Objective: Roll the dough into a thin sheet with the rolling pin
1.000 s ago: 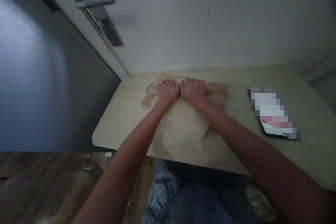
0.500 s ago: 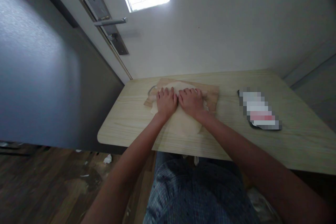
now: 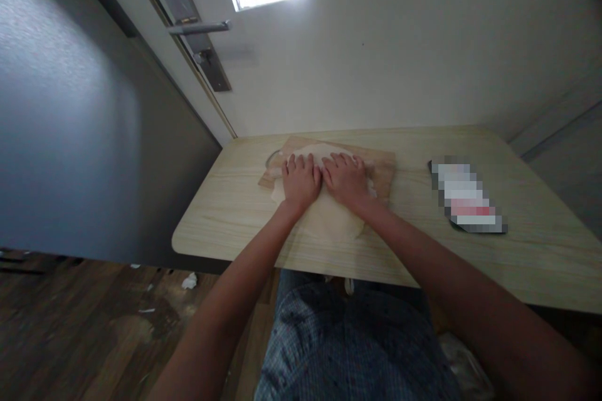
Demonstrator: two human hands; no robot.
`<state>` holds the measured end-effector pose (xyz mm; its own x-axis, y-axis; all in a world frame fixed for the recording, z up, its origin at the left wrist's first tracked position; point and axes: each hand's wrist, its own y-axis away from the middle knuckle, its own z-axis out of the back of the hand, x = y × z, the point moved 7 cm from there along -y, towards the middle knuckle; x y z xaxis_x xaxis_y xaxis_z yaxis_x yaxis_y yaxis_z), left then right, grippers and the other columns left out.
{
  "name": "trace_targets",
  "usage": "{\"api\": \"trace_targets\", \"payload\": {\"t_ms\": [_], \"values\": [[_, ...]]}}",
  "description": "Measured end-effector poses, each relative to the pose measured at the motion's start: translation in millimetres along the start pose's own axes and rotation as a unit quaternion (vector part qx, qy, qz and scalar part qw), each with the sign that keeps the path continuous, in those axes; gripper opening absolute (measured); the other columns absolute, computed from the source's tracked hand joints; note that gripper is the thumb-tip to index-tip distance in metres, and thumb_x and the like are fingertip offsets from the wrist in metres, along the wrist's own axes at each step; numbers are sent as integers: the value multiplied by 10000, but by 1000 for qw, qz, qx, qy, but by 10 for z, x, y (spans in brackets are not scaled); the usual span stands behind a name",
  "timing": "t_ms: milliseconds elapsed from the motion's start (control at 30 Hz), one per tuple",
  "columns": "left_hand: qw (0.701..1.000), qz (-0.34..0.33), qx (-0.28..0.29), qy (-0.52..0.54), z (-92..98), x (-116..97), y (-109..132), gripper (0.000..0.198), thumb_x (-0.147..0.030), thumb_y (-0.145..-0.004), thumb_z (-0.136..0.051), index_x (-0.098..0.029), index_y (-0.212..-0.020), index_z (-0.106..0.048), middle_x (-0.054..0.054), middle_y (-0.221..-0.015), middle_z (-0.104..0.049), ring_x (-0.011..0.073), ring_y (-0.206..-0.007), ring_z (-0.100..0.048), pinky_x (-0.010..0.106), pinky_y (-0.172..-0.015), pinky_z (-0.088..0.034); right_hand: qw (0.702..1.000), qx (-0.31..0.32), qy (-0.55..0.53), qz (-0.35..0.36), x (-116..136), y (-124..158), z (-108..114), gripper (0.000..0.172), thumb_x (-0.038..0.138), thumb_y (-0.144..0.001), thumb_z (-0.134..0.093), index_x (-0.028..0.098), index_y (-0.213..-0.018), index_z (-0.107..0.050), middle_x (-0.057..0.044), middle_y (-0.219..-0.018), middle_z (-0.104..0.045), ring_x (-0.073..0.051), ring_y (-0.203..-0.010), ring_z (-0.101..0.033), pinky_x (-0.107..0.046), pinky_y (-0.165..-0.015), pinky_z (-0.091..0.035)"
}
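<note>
A thin, pale sheet of dough (image 3: 329,219) covers most of a wooden cutting board (image 3: 384,177) and hangs past its near edge onto the table. My left hand (image 3: 301,180) lies palm down across the dough, fingers stretched forward. Close beside it, my right hand (image 3: 345,180) rests the same way, its fingers pointing forward and slightly left. Beneath both palms is what looks like a rolling pin (image 3: 274,172), mostly hidden, with short ends showing at the outer sides. A metal ring handle (image 3: 271,158) sticks out at the board's left corner.
The light wood table (image 3: 221,200) stands against a white door (image 3: 423,44) with a lever handle (image 3: 200,28). To the right lies a phone (image 3: 465,197), its screen blurred out. A grey panel (image 3: 70,125) rises at left. Scraps of paper (image 3: 189,281) litter the floor.
The view has shifted slightly. Both hands stay flat side by side over the dough; any movement of theirs is too small to tell from the camera's.
</note>
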<state>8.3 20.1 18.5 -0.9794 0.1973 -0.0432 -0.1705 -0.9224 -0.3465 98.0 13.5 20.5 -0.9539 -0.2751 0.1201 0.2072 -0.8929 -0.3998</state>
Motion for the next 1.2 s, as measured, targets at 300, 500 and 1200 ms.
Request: {"api": "trace_targets", "payload": {"t_ms": [300, 500, 1200], "values": [[1000, 2, -1, 9, -18, 4, -86, 428, -334, -869, -192, -155, -1166, -442, 105, -1144, -508, 254, -1152, -342, 404, -961, -185, 1000, 13, 20, 5, -11, -88, 1, 384, 319, -867, -224, 192, -1052, -536, -88, -1060, -562, -219, -967, -425, -373, -828, -207], [1000, 0, -7, 13, -52, 14, -162, 390, -323, -869, -200, -157, -1015, -522, 109, -1035, -557, 250, -1083, -398, 401, -922, -216, 999, 8, 33, 7, -36, -159, -34, 382, 319, -870, -222, 183, -984, -560, -84, -985, -589, -209, -917, -444, -352, -784, -216], [999, -7, -38, 12, -30, 16, -176, 360, -309, -865, -219, -167, -849, -550, 94, -926, -579, 238, -878, -486, 380, -797, -279, 999, 2, 36, 1, -48, -182, -54, 389, 327, -868, -237, 156, -907, -585, -103, -960, -599, -211, -876, -459, -346, -733, -218]]}}
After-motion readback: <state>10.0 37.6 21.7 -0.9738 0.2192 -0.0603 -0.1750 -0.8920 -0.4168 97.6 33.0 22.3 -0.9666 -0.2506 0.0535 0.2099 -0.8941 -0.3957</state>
